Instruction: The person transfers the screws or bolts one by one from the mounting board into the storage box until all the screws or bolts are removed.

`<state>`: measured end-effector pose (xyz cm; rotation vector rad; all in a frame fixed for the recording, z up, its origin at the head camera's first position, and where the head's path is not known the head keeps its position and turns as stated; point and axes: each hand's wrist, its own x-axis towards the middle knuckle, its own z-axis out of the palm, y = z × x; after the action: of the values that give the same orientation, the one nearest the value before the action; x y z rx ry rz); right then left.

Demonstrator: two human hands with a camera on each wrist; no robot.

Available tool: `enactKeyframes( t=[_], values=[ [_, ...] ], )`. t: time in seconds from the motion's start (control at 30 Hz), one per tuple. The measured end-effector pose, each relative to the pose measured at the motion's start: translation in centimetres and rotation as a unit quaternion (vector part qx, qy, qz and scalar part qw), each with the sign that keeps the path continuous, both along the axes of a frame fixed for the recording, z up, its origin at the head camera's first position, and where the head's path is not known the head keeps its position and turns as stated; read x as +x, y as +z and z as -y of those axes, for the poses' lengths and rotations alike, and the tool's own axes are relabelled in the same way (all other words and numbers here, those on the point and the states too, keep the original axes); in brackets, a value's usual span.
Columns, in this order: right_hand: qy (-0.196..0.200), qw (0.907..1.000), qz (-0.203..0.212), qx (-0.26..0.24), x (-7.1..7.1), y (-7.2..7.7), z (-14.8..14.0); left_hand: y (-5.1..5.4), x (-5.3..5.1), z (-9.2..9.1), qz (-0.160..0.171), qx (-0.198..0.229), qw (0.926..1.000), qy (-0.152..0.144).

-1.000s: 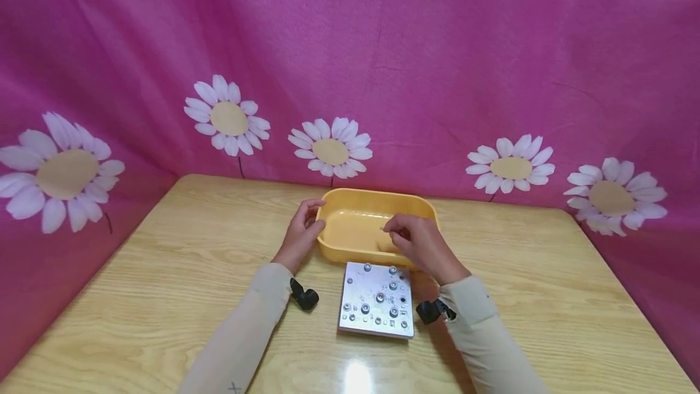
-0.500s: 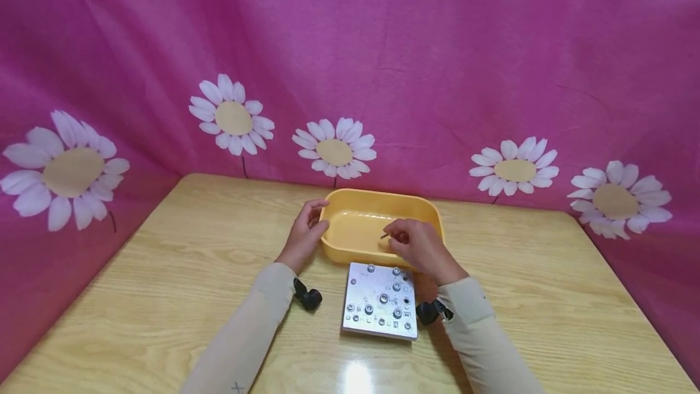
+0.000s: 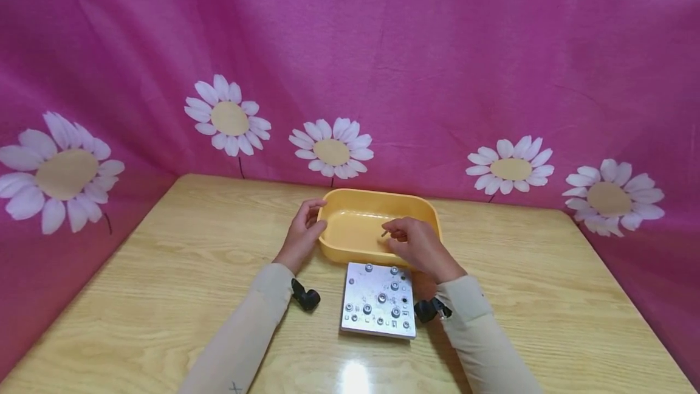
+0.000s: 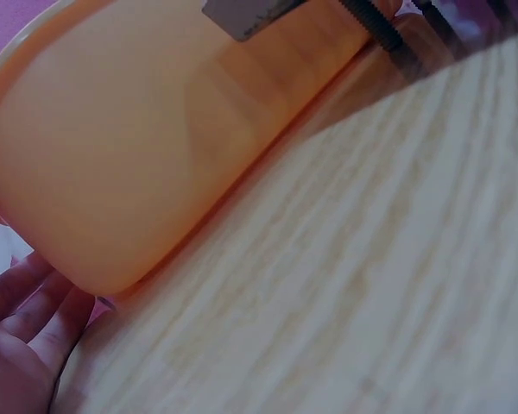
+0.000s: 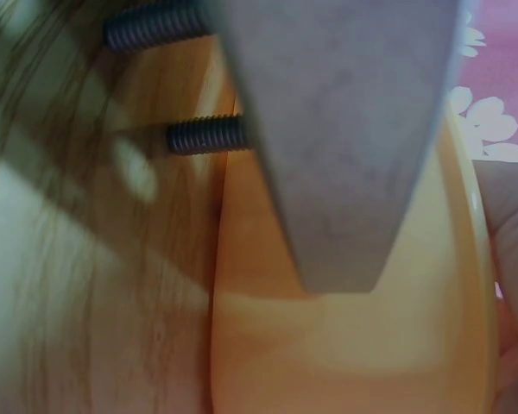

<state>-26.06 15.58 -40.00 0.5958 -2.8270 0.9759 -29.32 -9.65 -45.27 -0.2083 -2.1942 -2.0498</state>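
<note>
A yellow plastic bin (image 3: 350, 256) stands toward the back of the table. My left hand (image 3: 299, 237) holds its left end, thumb and fingertips at the rim; the left wrist view shows the fingers (image 4: 30, 297) beside the bin's outer wall. Over the bin's right part, my right hand (image 3: 417, 245) pinches a small, thin, dark piece (image 3: 385, 233), too small to identify. In front of the bin lies a square metal plate (image 3: 361, 293) with several socket-head bolts in its top. Threaded bolt ends (image 5: 207, 135) stick out from the plate's underside in the right wrist view.
The light wooden table (image 3: 219, 248) spreads to both sides of the bin and plate. A pink curtain (image 3: 415, 78) with daisies hangs along the back and sides. Small black wrist cameras (image 3: 305, 297) sit close to the plate on both sides.
The dark piece between my right fingertips has tilted more steeply. Otherwise the hands, bin and plate stay in place, with only a slight shift of the head view.
</note>
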Motion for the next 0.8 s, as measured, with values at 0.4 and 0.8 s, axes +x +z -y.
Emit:
enactKeyframes(
  t=[0.4,0.8],
  values=[
    [0.013,0.9996,-0.001,-0.024,-0.03,-0.19,-0.29,-0.13,0.0,-0.14,0.003,-0.002,1.0,0.002],
    [0.023,0.9989,-0.01,-0.039,0.01,-0.32,-0.64,-0.08,0.12,-0.15,0.002,-0.001,1.0,0.001]
  ],
)
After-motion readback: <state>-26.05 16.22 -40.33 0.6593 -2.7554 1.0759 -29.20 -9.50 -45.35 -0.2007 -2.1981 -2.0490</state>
